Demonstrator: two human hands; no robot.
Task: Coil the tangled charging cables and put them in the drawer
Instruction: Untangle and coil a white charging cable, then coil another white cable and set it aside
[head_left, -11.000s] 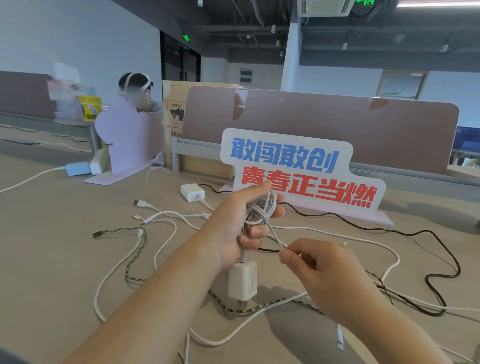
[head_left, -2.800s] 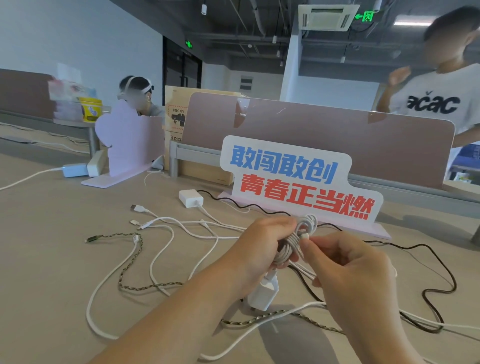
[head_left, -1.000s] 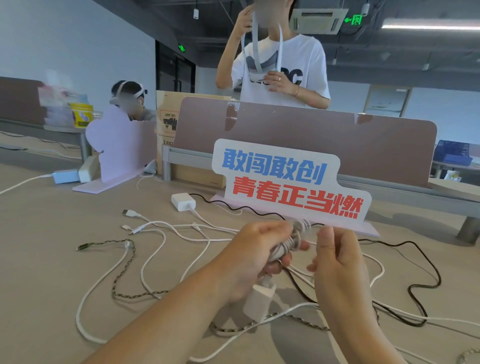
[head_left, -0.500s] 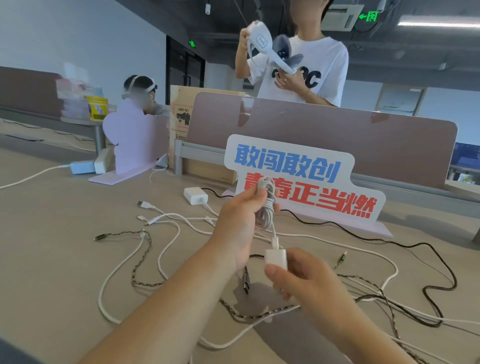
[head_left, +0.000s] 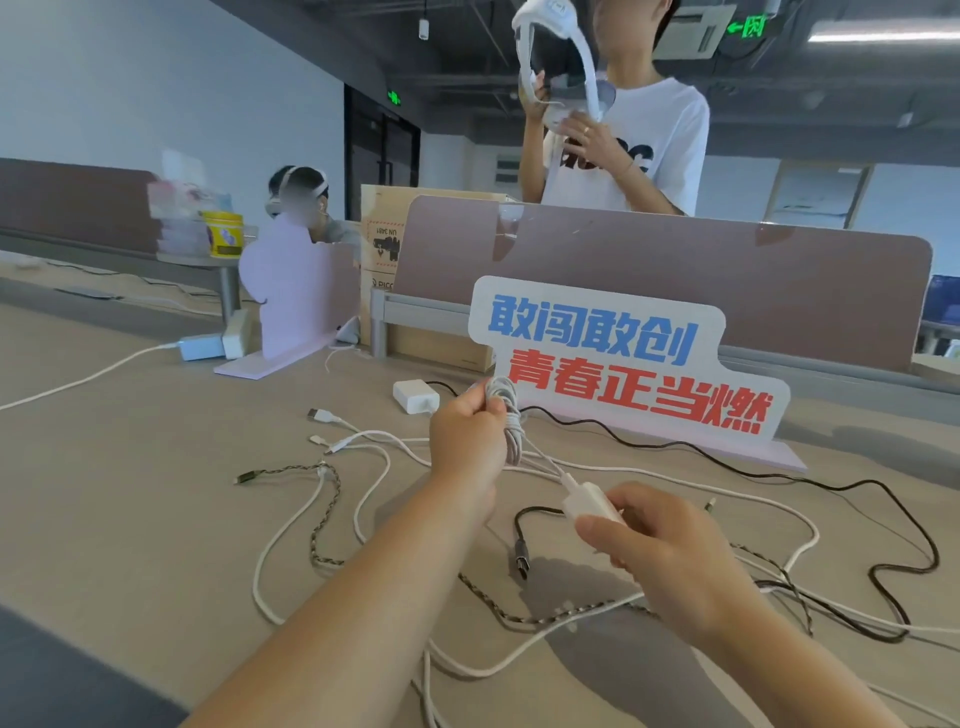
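Here the tabletop (head_left: 130, 493) carries the unsorted leads, a loose white cable (head_left: 363, 467), a braided cable (head_left: 327, 514) and a black cable (head_left: 675, 447), which lie uncoiled and cross one another in front of a lettered sign (head_left: 623, 374). Above them the left hand (head_left: 467, 441) grips a coiled white cable (head_left: 511, 441), fingers curled round the loops. The right hand (head_left: 660, 551) pinches that cable's plug adapter (head_left: 587, 501), joined to the coil by a short straight run. The step in hand appears to be the finishing of one coil, with the other leads not yet gathered. The next move calls for securing the adapter end against the bundle so that it cannot unwind, then carrying it to the drawer, which is not in view.
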